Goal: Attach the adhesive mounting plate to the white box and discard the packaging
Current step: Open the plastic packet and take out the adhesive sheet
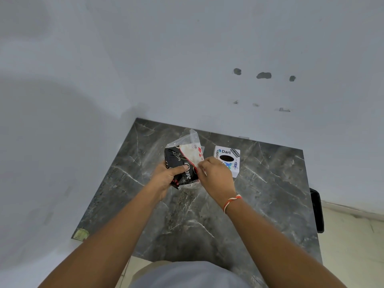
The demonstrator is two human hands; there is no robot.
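White box [228, 161] just beside gripped packaging [182, 161], perhaps touching.

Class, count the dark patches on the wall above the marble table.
3, in a row on the wall: left patch, middle patch, right patch.

Dark marble-pattern table [270, 204] in the corner against pale grey wall [187, 59]. Three dark patches [264, 75] on wall. Black object [316, 210] at table's right edge. Light floor [353, 246].
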